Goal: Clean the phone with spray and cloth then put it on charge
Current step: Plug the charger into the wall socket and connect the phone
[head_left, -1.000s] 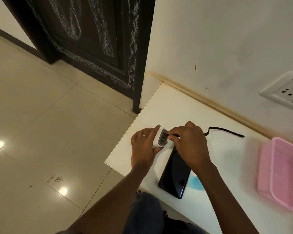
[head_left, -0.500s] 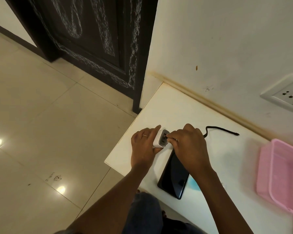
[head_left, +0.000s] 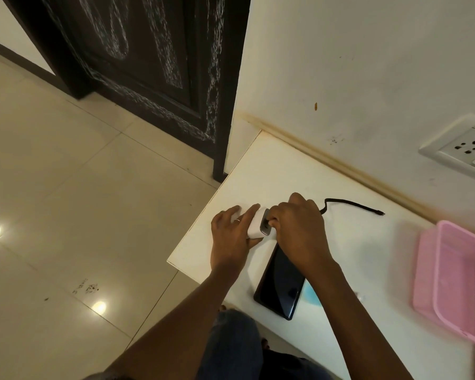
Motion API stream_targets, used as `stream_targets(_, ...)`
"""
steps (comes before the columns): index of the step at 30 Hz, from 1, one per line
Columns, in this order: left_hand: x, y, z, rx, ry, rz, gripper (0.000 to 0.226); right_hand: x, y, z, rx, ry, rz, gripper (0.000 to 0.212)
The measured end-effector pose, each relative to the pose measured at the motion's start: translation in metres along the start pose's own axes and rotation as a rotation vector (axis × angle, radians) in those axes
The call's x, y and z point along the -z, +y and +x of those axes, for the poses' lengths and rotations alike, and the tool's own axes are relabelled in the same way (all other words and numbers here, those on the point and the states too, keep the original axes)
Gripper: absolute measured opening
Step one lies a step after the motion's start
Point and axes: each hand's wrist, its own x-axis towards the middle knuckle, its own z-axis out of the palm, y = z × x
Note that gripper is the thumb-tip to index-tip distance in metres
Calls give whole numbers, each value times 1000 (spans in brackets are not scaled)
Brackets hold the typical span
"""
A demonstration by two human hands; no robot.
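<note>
A black phone [head_left: 281, 283] lies screen up on the white table [head_left: 285, 171], partly under my right wrist. My left hand [head_left: 232, 233] grips a white charger adapter [head_left: 257, 224] against the tabletop. My right hand [head_left: 299, 226] pinches one end of the black cable [head_left: 351, 205] at the adapter's dark port face. The rest of the cable trails right across the table with its free plug lying loose. A blue cloth [head_left: 310, 296] peeks out from under my right forearm, beside the phone.
A white wall socket [head_left: 464, 148] with a switch sits on the wall at the right. A pink perforated basket [head_left: 455, 281] stands at the table's right. The table's left edge drops to tiled floor, with a dark door [head_left: 148, 64] beyond.
My right hand has pressed closer to the adapter's port face, covering more of it. The cable's free end has shifted slightly left. My left hand stays on the adapter.
</note>
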Motion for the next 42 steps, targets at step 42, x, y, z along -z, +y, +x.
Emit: stream_targets(42, 11, 12, 7, -52, 14, 103, 64, 23, 73, -29, -529, 362, 779, 58)
